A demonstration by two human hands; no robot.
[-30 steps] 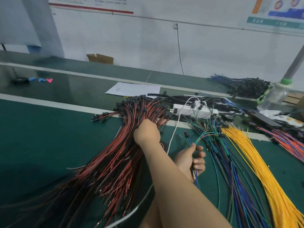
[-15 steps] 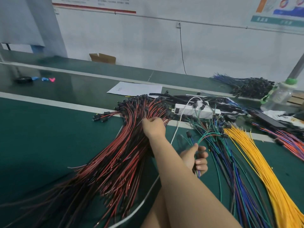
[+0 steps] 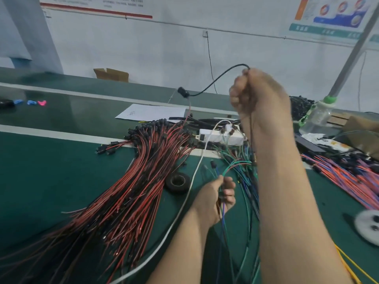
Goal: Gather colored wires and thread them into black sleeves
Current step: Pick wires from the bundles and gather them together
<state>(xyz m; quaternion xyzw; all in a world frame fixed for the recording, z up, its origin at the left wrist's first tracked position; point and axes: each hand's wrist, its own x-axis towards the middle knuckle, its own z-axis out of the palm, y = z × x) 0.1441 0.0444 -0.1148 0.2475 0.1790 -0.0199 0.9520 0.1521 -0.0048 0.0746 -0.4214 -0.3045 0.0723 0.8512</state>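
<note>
Black lead (image 3: pixel 182 92) gripped in right hand (image 3: pixel 260 95), held high over counter (image 3: pixel 51 181); green and blue wires (image 3: pixel 224 212) pinched in left hand (image 3: pixel 213 197). Lead best drawn clear of red wire pile (image 3: pixel 133 191), ends aligned before sleeving.

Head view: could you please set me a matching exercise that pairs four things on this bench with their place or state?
Things:
1. black lead
2. black tape roll
3. green and blue wires
4. power strip

Places or states:
A. gripped in the left hand
B. white, lying behind the wire piles
C. held up in the right hand
D. flat on the green mat, beside the red-and-black bundle

Pairs: 1-C, 2-D, 3-A, 4-B
</note>
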